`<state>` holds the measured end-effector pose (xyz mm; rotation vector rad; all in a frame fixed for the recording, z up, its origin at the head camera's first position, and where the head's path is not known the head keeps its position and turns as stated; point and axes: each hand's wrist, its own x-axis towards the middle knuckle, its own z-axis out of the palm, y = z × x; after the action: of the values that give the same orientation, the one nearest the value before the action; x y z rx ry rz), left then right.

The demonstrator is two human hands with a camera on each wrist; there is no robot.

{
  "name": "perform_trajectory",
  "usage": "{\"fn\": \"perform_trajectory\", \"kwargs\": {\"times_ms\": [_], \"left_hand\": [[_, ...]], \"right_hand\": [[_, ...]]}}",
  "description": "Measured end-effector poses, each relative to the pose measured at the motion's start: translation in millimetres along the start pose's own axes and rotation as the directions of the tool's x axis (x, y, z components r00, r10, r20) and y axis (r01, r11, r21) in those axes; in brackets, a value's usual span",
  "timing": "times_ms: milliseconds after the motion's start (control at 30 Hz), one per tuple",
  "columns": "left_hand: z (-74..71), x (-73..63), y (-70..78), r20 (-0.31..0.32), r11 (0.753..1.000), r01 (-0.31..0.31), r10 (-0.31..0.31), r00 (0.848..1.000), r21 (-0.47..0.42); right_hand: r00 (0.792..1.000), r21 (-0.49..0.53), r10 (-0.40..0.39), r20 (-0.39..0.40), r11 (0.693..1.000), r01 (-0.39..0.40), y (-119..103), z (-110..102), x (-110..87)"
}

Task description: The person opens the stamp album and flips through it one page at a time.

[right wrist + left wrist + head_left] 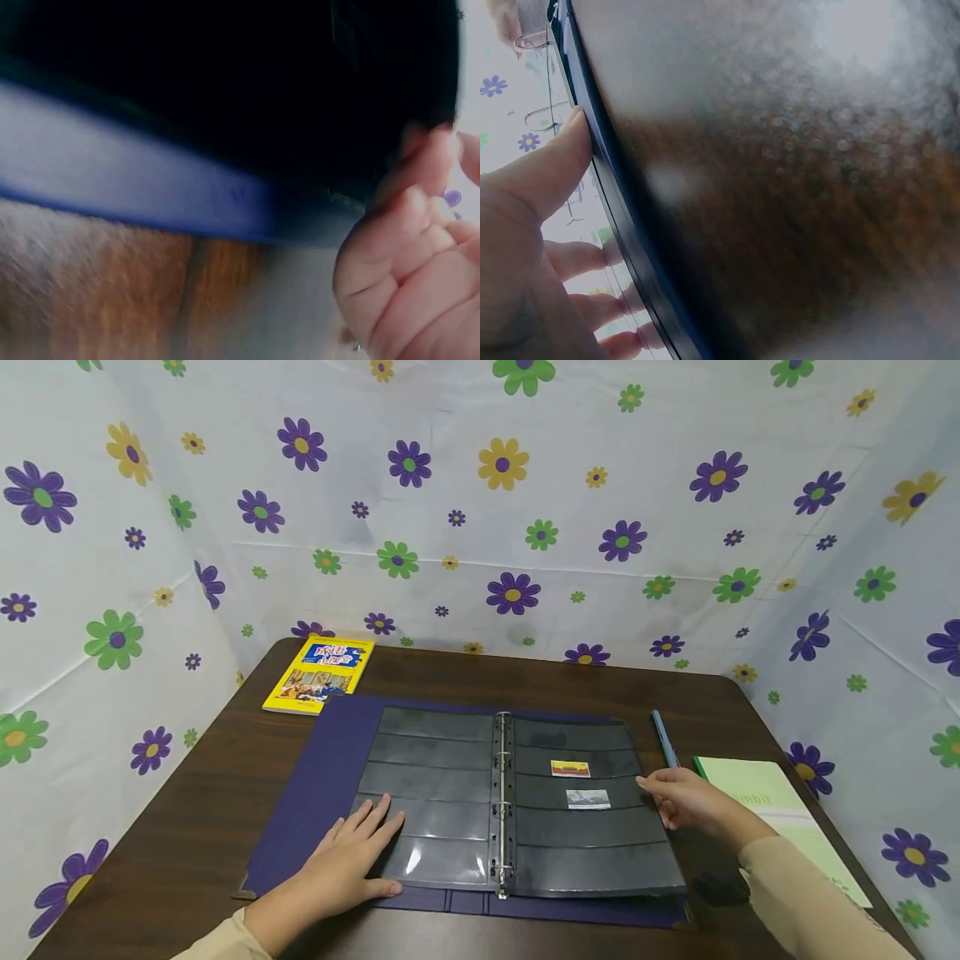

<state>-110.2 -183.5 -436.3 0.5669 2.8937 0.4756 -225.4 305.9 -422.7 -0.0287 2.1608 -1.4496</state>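
Ring-binder stamp album [322,777] at my twelve o'clock on the worktop [187,843].
My right grip [684,797] pinches the right-hand pocket page [592,868] at its three-o'clock edge; my left grip [343,858], fingers spread wide, rests at the left-hand page's [431,781] eight o'clock.

Lettering is showing in two places.
The yellow book [318,675] is bearing 成语 in large characters; the pale green notebook [789,806] is showing "imbit".
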Motion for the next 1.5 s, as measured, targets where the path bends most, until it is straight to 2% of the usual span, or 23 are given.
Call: {"fn": "perform_trajectory", "kwargs": {"times_ms": [100,167,333,400,533,667,800,900,967,1033,1100,1167,1233,1300,1400,1500], "left_hand": [[-0.9,0.0,0.0,-0.001,1.000,0.002,-0.002,1.000,-0.003],[-1.2,-0.1,0.0,0.002,1.000,0.001,-0.001,1.000,-0.006],[-1.2,-0.1,0.3,0.010,1.000,0.005,-0.005,1.000,-0.006],[-1.5,0.0,0.7,0.013,1.000,0.009,-0.009,1.000,0.000],[-2.6,0.4,1.7,0.020,1.000,0.016,-0.016,1.000,0.009],[-4.6,1.6,1.8,0.045,1.000,0.024,-0.024,0.999,0.004],[-18.4,9.2,1.6,0.061,0.998,0.041,-0.038,0.997,-0.055],[-45.0,22.7,7.6,-0.021,0.990,0.053,-0.056,0.998,-0.133],[-70.5,33.3,17.2,-0.111,0.976,0.045,-0.070,0.991,-0.213],[-99.6,41.3,32.3,-0.199,0.958,0.014,-0.073,0.977,-0.285],[-126.7,46.6,51.3,-0.255,0.933,-0.017,-0.080,0.964,-0.358],[-147.9,49.8,72.0,-0.289,0.919,-0.049,-0.073,0.954,-0.392],[-161.2,52.9,91.5,-0.286,0.905,-0.069,-0.060,0.956,-0.421],[-167.5,57.3,108.6,-0.246,0.902,-0.061,-0.051,0.968,-0.426],[-167.8,65.2,127.8,-0.159,0.912,-0.024,-0.046,0.986,-0.410],[-163.1,72.3,138.3,-0.096,0.926,0.009,-0.049,0.994,-0.376]], "right_hand": [[0.999,0.024,-0.032,0.028,0.999,0.031,-7.7,1.1,-5.1],[0.999,0.029,-0.054,-0.006,0.998,0.054,-19.7,2.8,-8.5],[0.985,-0.074,-0.138,-0.104,0.989,0.130,-67.4,9.2,-18.0],[0.977,-0.107,-0.179,-0.116,0.980,0.167,-89.1,13.0,-20.4],[0.962,-0.147,-0.251,-0.106,0.961,0.234,-130.7,23.4,-21.3],[0.954,-0.226,-0.296,-0.050,0.934,0.278,-166.3,38.3,-18.0],[0.939,-0.271,-0.344,-0.016,0.905,0.327,-195.3,58.1,-11.9],[0.929,-0.285,-0.369,-0.012,0.892,0.350,-212.3,74.4,-5.9],[0.928,-0.294,-0.373,-0.009,0.888,0.354,-221.4,85.3,-2.1],[0.923,-0.299,-0.386,0.005,0.880,0.369,-229.2,96.2,0.6],[0.918,-0.299,-0.397,0.013,0.874,0.383,-234.7,106.2,2.9],[0.910,-0.300,-0.415,0.020,0.865,0.401,-238.2,115.0,5.0],[0.903,-0.294,-0.429,0.027,0.860,0.417,-240.6,122.1,7.6],[0.898,-0.289,-0.438,0.031,0.856,0.428,-242.8,127.7,10.1],[0.900,-0.273,-0.434,0.031,0.863,0.426,-245.9,133.2,13.7],[0.908,-0.253,-0.419,0.034,0.875,0.413,-248.1,136.5,15.5]]}}
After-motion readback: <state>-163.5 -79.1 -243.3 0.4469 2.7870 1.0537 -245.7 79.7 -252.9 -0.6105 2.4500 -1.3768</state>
